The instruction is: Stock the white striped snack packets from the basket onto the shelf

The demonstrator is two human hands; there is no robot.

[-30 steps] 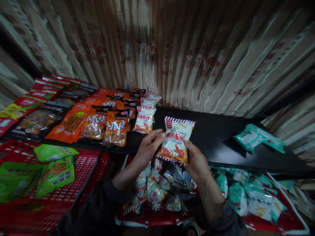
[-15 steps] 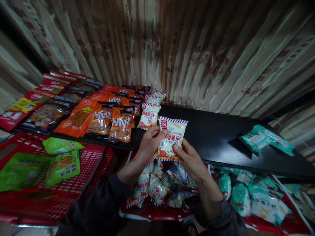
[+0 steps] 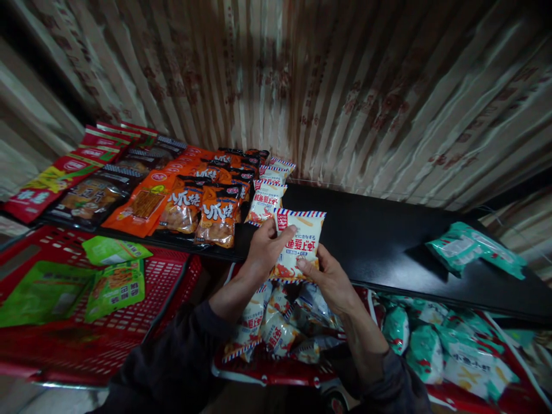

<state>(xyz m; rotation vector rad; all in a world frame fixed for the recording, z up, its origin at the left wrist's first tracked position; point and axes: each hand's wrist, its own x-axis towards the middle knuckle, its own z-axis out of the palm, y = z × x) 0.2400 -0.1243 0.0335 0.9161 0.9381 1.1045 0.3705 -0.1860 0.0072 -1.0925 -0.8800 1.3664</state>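
Between both hands I hold a white snack bag (image 3: 297, 241) with red lettering and red-and-blue striped ends, upright and facing me. My left hand (image 3: 268, 246) grips its left side, thumb across the front. My right hand (image 3: 325, 273) pinches its lower right part, thumb on the front. Behind it, on the black shelf (image 3: 366, 236), stands a short row of matching white bags (image 3: 268, 198). Under my hands, a red basket (image 3: 276, 374) holds several more bags of the same kind (image 3: 276, 330).
Orange-and-black snack bags (image 3: 219, 215), an orange bag (image 3: 138, 207), dark packs (image 3: 88, 192) and red packs (image 3: 47, 184) line the shelf's left. Teal bags (image 3: 470, 250) lie at its right. Red baskets below hold green packets (image 3: 116, 287) and teal-white bags (image 3: 468, 356). Pleated sheeting (image 3: 302, 86) hangs behind.
The view has shifted slightly. The held bag has tipped a little and sits slightly lower, with both hands still on it.
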